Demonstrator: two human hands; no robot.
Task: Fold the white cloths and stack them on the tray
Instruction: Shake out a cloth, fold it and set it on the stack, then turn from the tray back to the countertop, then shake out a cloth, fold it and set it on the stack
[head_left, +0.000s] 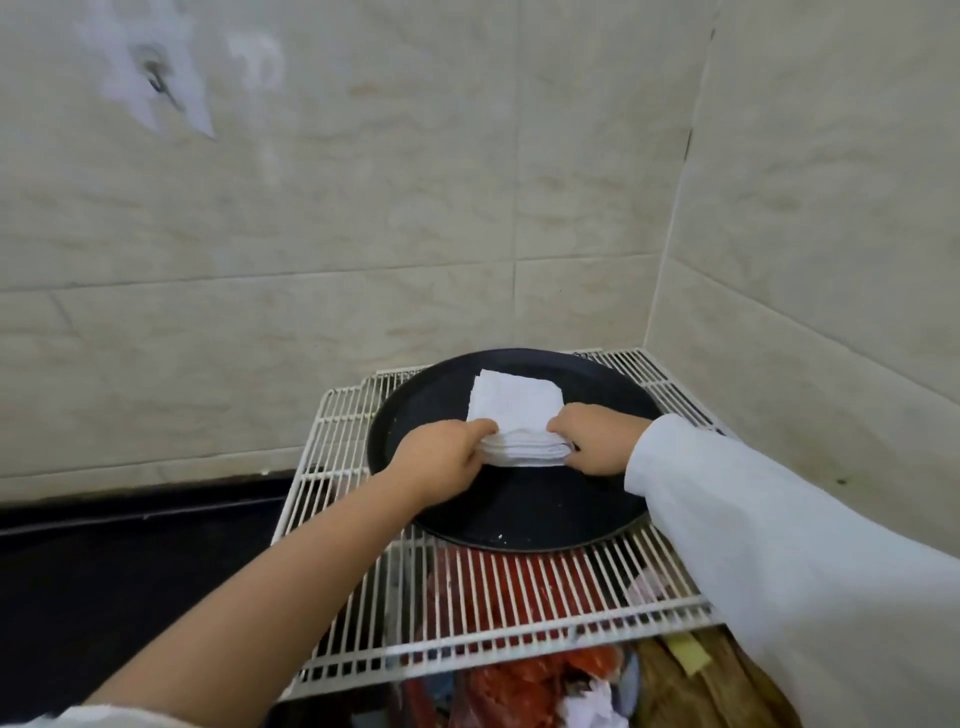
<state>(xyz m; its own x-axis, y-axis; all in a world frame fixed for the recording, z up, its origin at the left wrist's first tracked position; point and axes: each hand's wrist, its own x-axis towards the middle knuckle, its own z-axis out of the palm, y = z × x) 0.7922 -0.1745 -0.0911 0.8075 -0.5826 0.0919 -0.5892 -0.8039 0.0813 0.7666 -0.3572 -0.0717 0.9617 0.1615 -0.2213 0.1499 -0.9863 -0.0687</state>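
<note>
Cloths (514, 415), folded white and piled in a neat stack, sit on the round black tray (519, 519), a little toward twelve o'clock of its centre. The tray rests on a white wire rack (467, 623) pushed into the tiled corner, with red items and crumpled white stuff showing dimly through and under the wires at six o'clock. Both hands are at the near edge of the stack: the left hand (441, 462) comes in from eight o'clock with its fingers curled closed over the stack's left corner, thumb beneath or beside the layers, and the right hand (597, 441), in a white sleeve (753, 519) reaching from four o'clock, pinches the right corner the same way. The grip on each side looks narrow, closed on the layered edge rather than spread flat. By my reading this is the stacking step, with the pile being set down or squared up on the tray; I cannot tell whether the bottom layers are already bearing fully on the tray or are slightly lifted at the near edge. The next move likely calls for easing both pinches open together so the layers do not slide or fan out, then drawing the hands back toward six o'clock without dragging the top cloth.
</note>
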